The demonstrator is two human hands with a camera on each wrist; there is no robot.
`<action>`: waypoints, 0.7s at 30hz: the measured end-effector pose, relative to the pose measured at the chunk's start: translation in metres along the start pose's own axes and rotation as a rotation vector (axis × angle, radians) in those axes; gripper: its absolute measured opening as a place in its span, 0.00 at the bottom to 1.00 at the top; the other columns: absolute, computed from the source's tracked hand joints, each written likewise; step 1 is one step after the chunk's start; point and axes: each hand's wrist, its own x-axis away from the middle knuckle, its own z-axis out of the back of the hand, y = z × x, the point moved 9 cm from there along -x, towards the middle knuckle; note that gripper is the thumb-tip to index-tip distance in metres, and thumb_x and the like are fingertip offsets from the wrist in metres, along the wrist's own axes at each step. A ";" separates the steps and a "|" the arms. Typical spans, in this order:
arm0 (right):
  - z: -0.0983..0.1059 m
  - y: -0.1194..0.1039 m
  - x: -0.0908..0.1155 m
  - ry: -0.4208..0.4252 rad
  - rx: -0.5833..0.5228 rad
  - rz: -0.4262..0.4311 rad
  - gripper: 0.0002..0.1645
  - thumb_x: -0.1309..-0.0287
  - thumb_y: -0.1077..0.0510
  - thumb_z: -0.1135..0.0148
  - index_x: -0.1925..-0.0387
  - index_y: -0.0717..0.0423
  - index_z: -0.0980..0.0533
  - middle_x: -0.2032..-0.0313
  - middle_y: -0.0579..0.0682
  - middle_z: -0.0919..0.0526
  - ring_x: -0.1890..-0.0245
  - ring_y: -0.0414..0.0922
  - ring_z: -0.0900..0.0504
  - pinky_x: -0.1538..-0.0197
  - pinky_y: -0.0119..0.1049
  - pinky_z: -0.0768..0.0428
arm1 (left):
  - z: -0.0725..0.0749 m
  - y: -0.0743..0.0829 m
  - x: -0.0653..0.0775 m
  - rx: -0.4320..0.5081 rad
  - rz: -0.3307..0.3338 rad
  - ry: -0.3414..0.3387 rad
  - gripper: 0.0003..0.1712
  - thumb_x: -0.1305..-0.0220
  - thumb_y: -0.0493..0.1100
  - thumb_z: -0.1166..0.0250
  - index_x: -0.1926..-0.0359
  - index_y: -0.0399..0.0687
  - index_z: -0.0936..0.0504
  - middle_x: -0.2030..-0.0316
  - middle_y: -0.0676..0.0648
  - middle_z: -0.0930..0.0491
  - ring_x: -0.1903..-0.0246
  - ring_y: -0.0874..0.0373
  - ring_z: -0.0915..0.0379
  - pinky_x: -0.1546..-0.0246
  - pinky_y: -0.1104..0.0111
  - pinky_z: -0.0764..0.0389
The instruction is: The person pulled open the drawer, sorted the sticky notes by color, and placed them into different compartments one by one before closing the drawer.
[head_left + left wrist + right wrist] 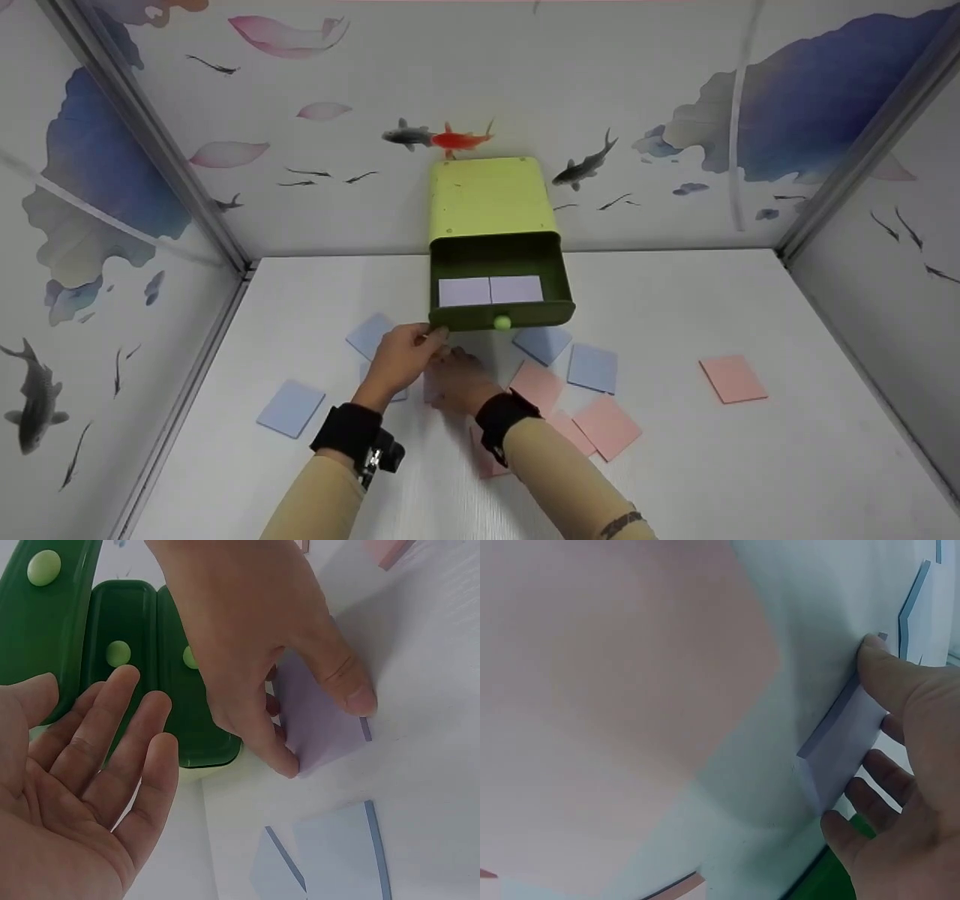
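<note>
My right hand (465, 382) reaches down to the table and grips a thin purple square pad (319, 720), thumb at one edge and fingertips at the opposite one. In the right wrist view the same pad (840, 735) lies between thumb and fingers. Close beside it, my left hand (397, 360) holds nothing, its fingers loosely bent and fingertips right at the left front corner of a pulled-out green drawer (495, 262). Two pale purple pads (463, 292) lie side by side inside the drawer.
The yellow-green cabinet (491, 199) stands against the back wall, with further knobbed drawers (120, 615) below the open one. Several blue pads (291, 409) and pink pads (607, 427) lie scattered around my hands. One pink pad (733, 379) sits apart at right.
</note>
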 end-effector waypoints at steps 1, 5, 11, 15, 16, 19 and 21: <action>0.000 0.001 0.000 -0.005 -0.008 -0.013 0.47 0.43 0.41 0.33 0.27 0.49 0.42 0.28 0.47 0.37 0.35 0.46 0.31 0.32 0.42 0.30 | 0.000 0.000 0.000 -0.006 -0.002 0.002 0.18 0.29 0.53 0.43 0.65 0.45 0.16 0.68 0.47 0.14 0.70 0.57 0.23 0.69 0.68 0.28; 0.001 0.006 0.003 -0.025 -0.064 -0.061 0.51 0.47 0.40 0.30 0.27 0.49 0.43 0.27 0.50 0.38 0.33 0.49 0.33 0.32 0.46 0.31 | 0.000 -0.001 0.000 -0.005 -0.003 0.003 0.20 0.29 0.54 0.43 0.63 0.43 0.15 0.66 0.45 0.14 0.66 0.53 0.19 0.65 0.65 0.24; 0.002 0.011 0.006 -0.053 -0.166 -0.094 0.53 0.49 0.41 0.28 0.27 0.49 0.43 0.27 0.54 0.40 0.32 0.52 0.35 0.31 0.47 0.32 | -0.001 -0.002 0.000 0.017 -0.001 -0.003 0.21 0.29 0.54 0.43 0.57 0.42 0.15 0.63 0.44 0.13 0.61 0.53 0.16 0.55 0.56 0.19; 0.002 0.014 0.005 -0.063 -0.178 -0.101 0.55 0.50 0.41 0.27 0.26 0.50 0.43 0.27 0.55 0.40 0.31 0.53 0.36 0.31 0.48 0.33 | -0.001 -0.001 -0.001 0.018 -0.004 -0.003 0.20 0.29 0.54 0.43 0.58 0.42 0.15 0.64 0.46 0.12 0.62 0.54 0.15 0.54 0.56 0.19; 0.002 0.014 0.006 -0.065 -0.161 -0.100 0.55 0.50 0.40 0.27 0.27 0.51 0.43 0.28 0.56 0.39 0.31 0.53 0.36 0.31 0.48 0.33 | -0.001 -0.001 -0.001 0.019 -0.003 -0.005 0.20 0.29 0.54 0.43 0.58 0.43 0.14 0.64 0.47 0.12 0.62 0.54 0.15 0.54 0.56 0.19; 0.002 0.016 0.007 -0.075 -0.112 -0.106 0.57 0.51 0.36 0.28 0.27 0.54 0.42 0.29 0.57 0.38 0.32 0.53 0.35 0.32 0.46 0.31 | -0.002 -0.002 0.000 0.026 0.002 -0.011 0.20 0.29 0.54 0.43 0.59 0.44 0.14 0.65 0.48 0.12 0.62 0.54 0.15 0.54 0.56 0.19; 0.003 0.017 0.008 -0.079 -0.083 -0.111 0.58 0.52 0.34 0.29 0.28 0.56 0.42 0.31 0.59 0.37 0.33 0.53 0.34 0.33 0.45 0.30 | -0.002 -0.002 0.000 0.036 0.006 -0.015 0.19 0.29 0.54 0.43 0.59 0.45 0.14 0.66 0.48 0.12 0.61 0.54 0.15 0.53 0.56 0.20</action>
